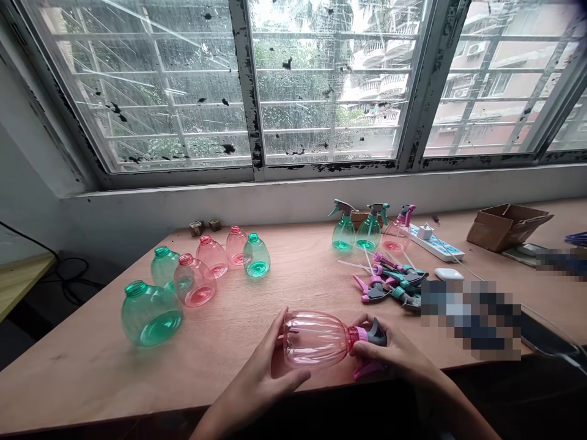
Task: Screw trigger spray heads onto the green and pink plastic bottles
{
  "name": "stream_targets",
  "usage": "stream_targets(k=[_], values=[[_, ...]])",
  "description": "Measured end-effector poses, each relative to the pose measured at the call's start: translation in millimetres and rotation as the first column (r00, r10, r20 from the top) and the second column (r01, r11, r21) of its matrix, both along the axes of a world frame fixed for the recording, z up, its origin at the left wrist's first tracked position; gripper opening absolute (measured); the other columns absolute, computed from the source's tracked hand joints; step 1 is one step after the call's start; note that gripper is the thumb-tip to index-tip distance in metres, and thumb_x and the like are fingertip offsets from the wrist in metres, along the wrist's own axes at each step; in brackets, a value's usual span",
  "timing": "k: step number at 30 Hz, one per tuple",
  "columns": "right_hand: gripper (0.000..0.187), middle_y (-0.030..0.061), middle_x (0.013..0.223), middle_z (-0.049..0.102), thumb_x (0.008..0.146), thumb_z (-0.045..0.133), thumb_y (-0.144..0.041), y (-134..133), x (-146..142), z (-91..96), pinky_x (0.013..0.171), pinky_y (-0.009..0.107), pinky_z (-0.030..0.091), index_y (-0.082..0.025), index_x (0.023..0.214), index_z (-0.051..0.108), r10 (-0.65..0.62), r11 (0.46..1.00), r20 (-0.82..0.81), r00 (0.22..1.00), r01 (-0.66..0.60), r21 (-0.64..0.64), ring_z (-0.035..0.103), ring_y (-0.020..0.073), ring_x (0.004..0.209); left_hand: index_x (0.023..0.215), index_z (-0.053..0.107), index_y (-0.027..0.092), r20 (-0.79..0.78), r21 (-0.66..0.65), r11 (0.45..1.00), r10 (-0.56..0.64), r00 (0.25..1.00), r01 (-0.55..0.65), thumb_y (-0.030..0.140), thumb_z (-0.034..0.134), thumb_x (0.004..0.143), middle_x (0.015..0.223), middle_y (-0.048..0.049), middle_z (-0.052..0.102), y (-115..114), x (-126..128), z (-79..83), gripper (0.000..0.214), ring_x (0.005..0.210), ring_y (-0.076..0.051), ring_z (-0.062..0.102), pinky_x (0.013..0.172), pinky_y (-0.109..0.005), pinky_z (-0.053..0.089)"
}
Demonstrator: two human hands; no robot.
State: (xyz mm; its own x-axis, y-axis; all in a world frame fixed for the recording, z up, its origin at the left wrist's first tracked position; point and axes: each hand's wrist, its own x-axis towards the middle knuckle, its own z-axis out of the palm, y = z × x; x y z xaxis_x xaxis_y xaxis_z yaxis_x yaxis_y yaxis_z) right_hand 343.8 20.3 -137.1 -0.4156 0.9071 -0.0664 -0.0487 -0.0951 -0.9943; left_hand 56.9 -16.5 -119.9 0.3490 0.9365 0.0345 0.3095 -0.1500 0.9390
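Note:
A clear pink spray bottle (316,340) lies sideways in the air just over the table's front edge, its base to the left. My left hand (270,366) cups the base, fingers behind it and thumb below. At the neck, my right hand (383,345) grips the pink collar of the grey and pink spray head (373,333). The pink trigger (367,369) hangs beneath the right hand. Beyond it lies a heap of loose spray heads (389,280), pink, green and grey, with white tubes.
Several open bottles, green (151,315) and pink (198,281), stand at left. Three bottles with spray heads, one a green spray bottle (343,235), stand by the wall. Right are a power strip (435,243), a white case (448,274) and a cardboard box (498,229).

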Motion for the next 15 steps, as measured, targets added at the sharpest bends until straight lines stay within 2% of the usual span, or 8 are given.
stream_targets(k=[4, 9, 12, 15], values=[[0.042, 0.0005, 0.072, 0.074, 0.075, 0.083, -0.049, 0.5, -0.4, 1.1, 0.061, 0.031, 0.057, -0.018, 0.093, 0.06, -0.017, 0.999, 0.02, 1.0, 0.016, 0.029, 0.071, 0.0204, 0.062, 0.16, 0.016, 0.029, 0.017, 0.026, 1.0, -0.006, 1.0, 0.006, 0.033, 0.076, 0.085, 0.167, -0.0068, 0.024, 0.4, 0.0, -1.6, 0.095, 0.151, -0.032, 0.026, 0.125, -0.049, 0.021], [0.045, 0.0003, 0.071, 0.075, 0.074, 0.083, -0.05, 0.0, -1.7, -0.2, 0.06, 0.031, 0.058, -0.019, 0.094, 0.057, -0.016, 1.0, -0.014, 1.0, 0.016, 0.003, 0.072, 0.0197, 0.061, 0.161, 0.007, 0.029, -0.005, 0.075, 0.996, -0.041, 0.999, 0.041, 0.029, 0.071, 0.088, 0.168, -0.007, 0.021, 1.5, 0.9, 0.9, 0.097, 0.153, -0.029, 0.022, 0.127, -0.047, 0.015], [0.044, 0.0, 0.072, 0.075, 0.075, 0.083, -0.048, -0.6, -1.6, -0.8, 0.061, 0.031, 0.057, -0.019, 0.095, 0.056, -0.005, 1.0, -0.022, 1.0, 0.005, 0.002, 0.07, 0.0182, 0.061, 0.161, 0.002, 0.027, -0.01, 0.036, 0.998, -0.044, 0.999, 0.044, 0.03, 0.076, 0.084, 0.169, -0.0074, 0.017, 1.3, 0.5, 2.7, 0.106, 0.154, -0.028, 0.018, 0.127, -0.046, 0.012], [0.041, 0.0004, 0.075, 0.075, 0.078, 0.081, -0.048, -1.1, -0.6, -0.7, 0.062, 0.03, 0.056, -0.019, 0.095, 0.057, 0.001, 1.0, 0.015, 1.0, -0.001, 0.022, 0.071, 0.0189, 0.064, 0.161, 0.006, 0.024, 0.009, -0.03, 0.999, -0.021, 1.0, 0.021, 0.035, 0.074, 0.086, 0.168, -0.0087, 0.018, 1.0, -0.4, 2.6, 0.102, 0.154, -0.029, 0.017, 0.127, -0.046, 0.012]])
